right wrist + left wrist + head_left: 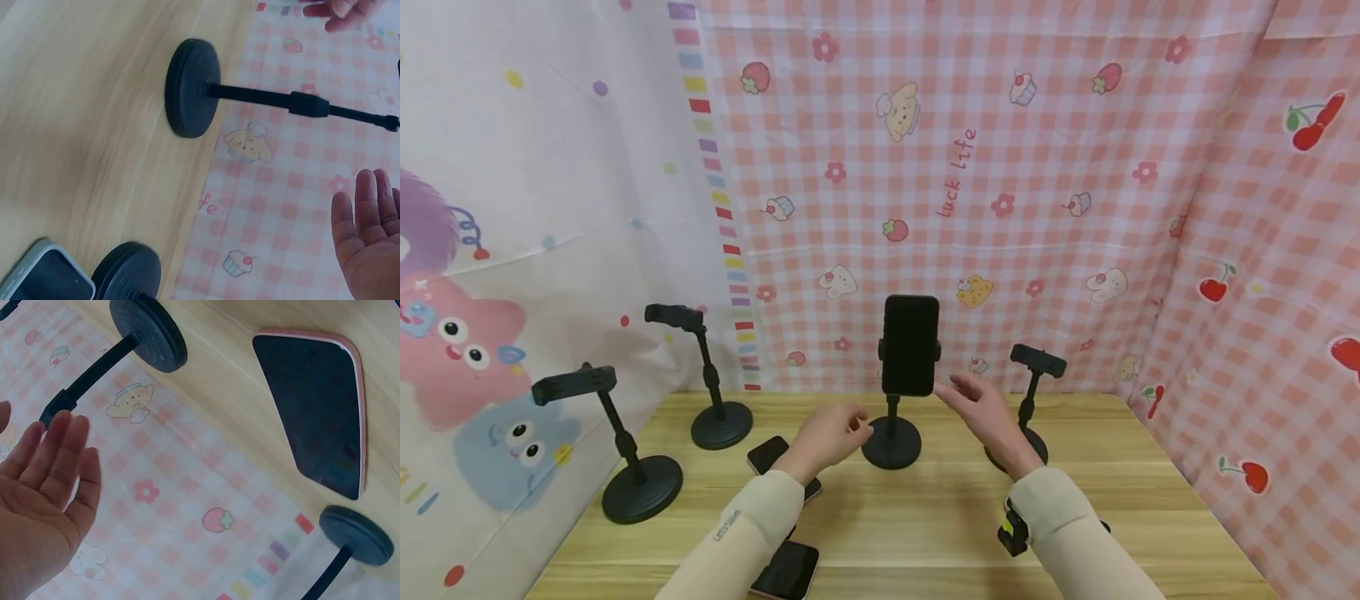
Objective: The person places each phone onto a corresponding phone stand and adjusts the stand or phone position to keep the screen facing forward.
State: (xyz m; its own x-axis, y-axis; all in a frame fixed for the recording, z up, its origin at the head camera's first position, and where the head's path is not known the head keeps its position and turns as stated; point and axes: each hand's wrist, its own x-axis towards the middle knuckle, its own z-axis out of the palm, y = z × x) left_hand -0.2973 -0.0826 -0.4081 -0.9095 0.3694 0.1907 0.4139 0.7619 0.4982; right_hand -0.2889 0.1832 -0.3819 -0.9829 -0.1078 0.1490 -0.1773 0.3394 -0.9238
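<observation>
A black-screened smartphone (911, 346) stands upright in the holder of the middle black phone stand (892, 443). My left hand (831, 435) hovers left of that stand's pole, its fingers relaxed and holding nothing; the left wrist view shows the palm and loosely extended fingers (65, 440). To the right of the phone's lower edge is my right hand (981, 412), fingers extended and apart from the phone. In the right wrist view this hand (375, 244) also holds nothing. A pink-edged phone (312, 406) lies on the table in the left wrist view.
Two phone stands with unfilled holders (574, 384) (674, 317) stand at left. Another stand (1037, 361) is at right, its base partly behind my right arm. Phones (767, 455) (787, 570) lie around my left forearm. A light-cased phone (53, 275) lies near a stand base. Patterned cloth hangs behind.
</observation>
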